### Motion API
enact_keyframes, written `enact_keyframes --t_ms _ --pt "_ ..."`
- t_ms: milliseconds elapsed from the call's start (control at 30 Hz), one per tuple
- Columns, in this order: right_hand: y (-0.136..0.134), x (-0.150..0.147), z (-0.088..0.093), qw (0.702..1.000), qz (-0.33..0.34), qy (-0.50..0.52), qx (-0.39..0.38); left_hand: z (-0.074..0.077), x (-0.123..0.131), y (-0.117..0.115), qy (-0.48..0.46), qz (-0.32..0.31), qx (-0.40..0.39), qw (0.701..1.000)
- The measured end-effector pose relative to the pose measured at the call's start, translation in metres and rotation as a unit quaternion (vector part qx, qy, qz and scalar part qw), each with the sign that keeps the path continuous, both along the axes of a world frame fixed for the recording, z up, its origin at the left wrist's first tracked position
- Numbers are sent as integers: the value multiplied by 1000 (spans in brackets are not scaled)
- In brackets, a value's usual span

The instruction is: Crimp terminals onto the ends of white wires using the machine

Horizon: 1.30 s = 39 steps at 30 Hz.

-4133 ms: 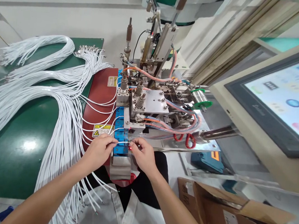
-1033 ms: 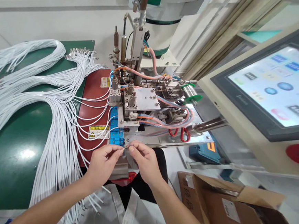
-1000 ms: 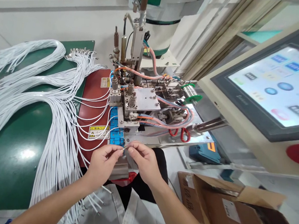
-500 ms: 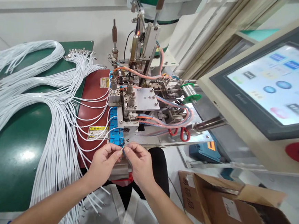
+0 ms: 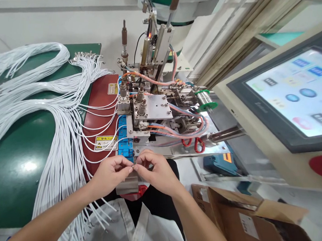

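My left hand [image 5: 112, 174] pinches something too small to make out at the front end of the blue fixtures [image 5: 125, 147]. Thumb and fingertips of my right hand [image 5: 157, 170] are pressed together right beside it, and what they hold is hidden. The fingertips of both hands nearly touch. White cables [image 5: 63, 157] lie in a thick bundle left of my hands, and several run over the red board [image 5: 98, 121] into the blue fixtures. A metal block [image 5: 128, 184] shows just below my fingertips.
A machine with metal plates [image 5: 156, 107] and hoses stands beyond my hands. On its right are a solder wire spool [image 5: 205, 100] and a touch screen [image 5: 299, 90]. An open cardboard box [image 5: 234, 219] sits at lower right. The green table [image 5: 11, 175] is at left.
My right hand has turned, with its wrist and forearm further right and its fingers more sideways. My left hand has shifted slightly, and the fingertips are a little lower.
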State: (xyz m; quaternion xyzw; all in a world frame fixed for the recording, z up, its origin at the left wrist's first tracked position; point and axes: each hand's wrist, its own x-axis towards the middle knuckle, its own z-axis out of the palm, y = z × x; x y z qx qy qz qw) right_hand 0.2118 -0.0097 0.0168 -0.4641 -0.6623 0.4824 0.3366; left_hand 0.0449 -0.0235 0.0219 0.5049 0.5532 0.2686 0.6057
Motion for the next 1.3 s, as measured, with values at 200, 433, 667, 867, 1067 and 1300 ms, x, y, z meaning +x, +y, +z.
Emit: enact_keyframes --t_ms 200,433,667,867,1067,1300 --pt "-2 -5 -1 998 -2 -25 50 -4 0 -2 44 -35 44 997" --pt "-18 -34 -21 975 -190 117 24 -15 7 -12 26 83 66 994" --pt "-11 -24 -28 971 -161 174 -42 -11 5 -6 -7 71 48 996" --pt "-10 -20 -25 985 -148 85 35 -12 4 -4 23 45 50 997" --pt "-4 -17 -41 980 -181 -19 85 -12 -12 10 205 -49 175 962" --pt "4 -22 -54 980 -189 -35 -45 -13 -21 21 317 -85 273 904"
